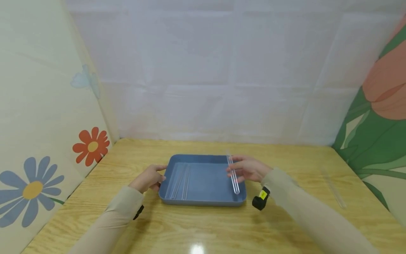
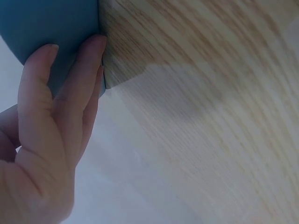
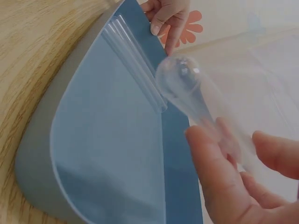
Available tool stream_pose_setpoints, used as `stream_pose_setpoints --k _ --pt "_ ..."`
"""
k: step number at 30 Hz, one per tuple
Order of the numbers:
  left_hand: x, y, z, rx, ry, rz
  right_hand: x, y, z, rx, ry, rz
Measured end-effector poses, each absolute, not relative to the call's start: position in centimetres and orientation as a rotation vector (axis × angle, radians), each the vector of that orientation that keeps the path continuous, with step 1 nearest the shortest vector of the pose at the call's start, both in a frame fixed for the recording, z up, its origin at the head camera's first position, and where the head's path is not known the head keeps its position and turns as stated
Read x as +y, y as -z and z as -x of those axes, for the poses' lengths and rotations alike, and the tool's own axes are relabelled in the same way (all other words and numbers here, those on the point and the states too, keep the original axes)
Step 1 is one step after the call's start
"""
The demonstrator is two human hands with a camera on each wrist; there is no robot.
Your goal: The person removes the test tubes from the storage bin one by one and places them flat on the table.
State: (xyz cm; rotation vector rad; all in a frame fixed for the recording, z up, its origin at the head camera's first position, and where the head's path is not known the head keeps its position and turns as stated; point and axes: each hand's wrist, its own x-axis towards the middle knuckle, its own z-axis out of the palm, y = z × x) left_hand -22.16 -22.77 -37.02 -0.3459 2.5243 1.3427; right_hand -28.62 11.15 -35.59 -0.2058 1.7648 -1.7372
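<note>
A shallow blue tray (image 1: 209, 183) lies on the wooden table. At its left end my left hand (image 1: 148, 179) grips the wall, the fingers (image 2: 70, 88) against the outer side and the thumb by the rim. Above the tray's right end, my right hand (image 1: 250, 170) pinches a clear test tube (image 1: 234, 176) between thumb and fingers. Its rounded end tilts down toward the near side; in the right wrist view the held test tube (image 3: 187, 88) is close up. Two more clear test tubes (image 1: 181, 183) lie side by side on the tray's left part.
Another clear test tube (image 1: 335, 190) lies on the table to the right, beyond the right forearm. A white sheet (image 1: 215, 70) hangs behind the table (image 1: 196, 225). Flower-printed cloths stand at the left (image 1: 35, 123) and right (image 1: 380, 141).
</note>
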Motion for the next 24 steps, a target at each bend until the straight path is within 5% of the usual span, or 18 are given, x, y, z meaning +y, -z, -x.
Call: stream_pose_setpoints --k 24 --pt "-22.5 37.0 22.3 2.517 -1.344 0.367 14.7 36.2 28.4 1.771 1.747 0.227"
